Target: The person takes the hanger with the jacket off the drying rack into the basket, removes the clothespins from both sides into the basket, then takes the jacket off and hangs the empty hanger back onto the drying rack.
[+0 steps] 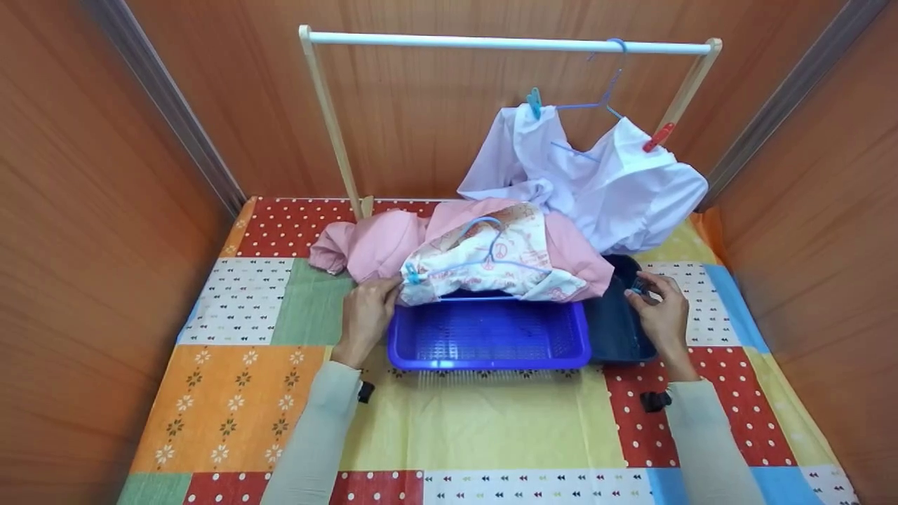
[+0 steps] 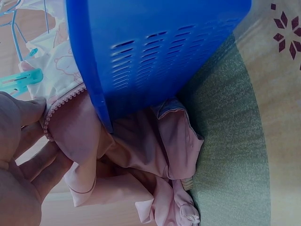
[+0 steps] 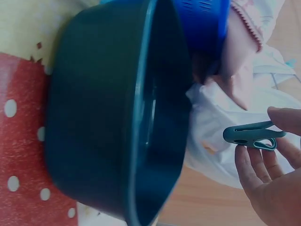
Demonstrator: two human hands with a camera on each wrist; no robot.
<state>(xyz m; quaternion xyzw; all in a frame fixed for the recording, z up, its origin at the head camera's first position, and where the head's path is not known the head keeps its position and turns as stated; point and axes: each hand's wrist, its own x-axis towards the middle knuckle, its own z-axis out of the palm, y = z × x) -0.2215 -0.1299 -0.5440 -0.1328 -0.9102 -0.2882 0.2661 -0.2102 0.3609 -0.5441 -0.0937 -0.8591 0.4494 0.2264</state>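
A pink zip jacket (image 1: pixel 389 242) with a white printed lining lies across the back of the blue basket (image 1: pixel 491 365). A light blue hanger (image 1: pixel 491 262) rests on the lining, and a teal clothespin (image 1: pixel 414 275) clips the jacket's left shoulder. My left hand (image 1: pixel 366 315) pinches the jacket's zip edge just below that clothespin; the left wrist view shows the zipper teeth (image 2: pixel 61 101) by the fingers. Over the dark green basin (image 1: pixel 617 330), my right hand (image 1: pixel 663 308) holds a dark teal clothespin (image 3: pixel 251 134) between thumb and fingers.
Behind stands a rack with a white rail (image 1: pixel 456 41). From it hangs a white shirt (image 1: pixel 582 182) on a blue hanger, with a teal clothespin (image 1: pixel 534 102) and a red clothespin (image 1: pixel 658 137). Wooden panels (image 1: pixel 70 210) enclose the patchwork cloth (image 1: pixel 505 435) on three sides.
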